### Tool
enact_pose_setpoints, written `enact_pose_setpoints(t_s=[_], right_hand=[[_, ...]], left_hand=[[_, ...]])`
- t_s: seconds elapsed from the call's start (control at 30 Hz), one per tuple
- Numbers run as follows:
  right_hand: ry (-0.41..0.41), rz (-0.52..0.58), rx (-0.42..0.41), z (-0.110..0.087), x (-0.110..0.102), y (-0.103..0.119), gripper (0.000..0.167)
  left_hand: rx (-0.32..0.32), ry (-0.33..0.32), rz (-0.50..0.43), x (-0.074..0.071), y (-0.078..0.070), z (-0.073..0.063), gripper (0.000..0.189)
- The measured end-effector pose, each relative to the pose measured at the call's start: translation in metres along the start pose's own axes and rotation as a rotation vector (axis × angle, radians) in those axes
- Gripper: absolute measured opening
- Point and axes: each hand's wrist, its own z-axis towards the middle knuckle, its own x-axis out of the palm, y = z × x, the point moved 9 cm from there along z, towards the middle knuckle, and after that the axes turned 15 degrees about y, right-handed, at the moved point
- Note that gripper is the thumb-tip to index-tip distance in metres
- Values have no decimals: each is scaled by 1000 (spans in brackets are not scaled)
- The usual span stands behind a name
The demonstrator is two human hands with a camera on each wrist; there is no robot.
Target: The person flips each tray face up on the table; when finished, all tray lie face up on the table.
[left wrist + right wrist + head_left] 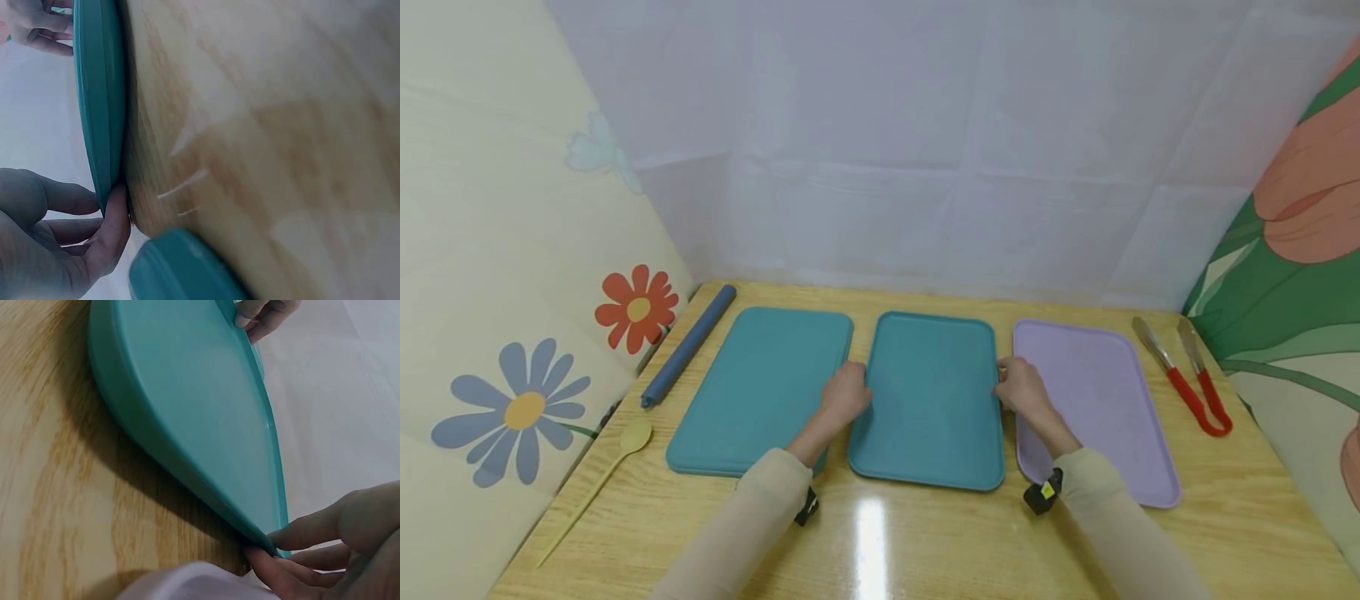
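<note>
Nearest, at the lower left of the frame, a yellow spoon (pixel 636 436) lies on the wooden table (pixel 970 554). Further up, at the centre, my left hand (pixel 846 392) pinches the left rim of the middle teal tray (pixel 927 404), thumb against fingers; my right hand (pixel 1024 388) pinches the opposite rim likewise. I judge the step in hand to be a two-sided hold; the next move calls for matched grip, so the tray does not tip. It is rectangular and round-cornered, with a low raised rim and a smooth face (no damage noted). Whether its base rests fully on the table, I cannot tell. A second teal tray (pixel 767 383) lies to its left, a lilac tray (pixel 1097 417) to its right. Red-handled tongs (pixel 1213 400) lie at the right, a blue rod (pixel 689 347) left of centre; pale cloth (pixel 865 125) hangs behind.
</note>
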Motion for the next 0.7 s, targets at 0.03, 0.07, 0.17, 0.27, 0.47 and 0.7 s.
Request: enact_pose_setpoints(t_s=[0.03, 0.07, 0.17, 0.27, 0.47, 0.7], right_hand=[[-3, -1, 0, 0, 0, 0, 54], [-3, -5, -1, -1, 0, 0, 54], [-10, -15, -2, -2, -1, 0, 50], [-40, -39, -10, -5, -5, 2, 44], [-126, -79, -16, -11, -12, 10, 37], [-165, -50, -76, -16, -11, 22, 32]], left_hand=[[1, -2, -2, 0, 0, 0, 18], [6, -5, -4, 0, 0, 0, 18], [25, -23, -10, -1, -1, -1, 15], [65, -55, -3, -4, -4, -6, 13], [162, -148, -34, -20, -7, -17, 23], [208, -199, -122, -38, 11, -25, 26]])
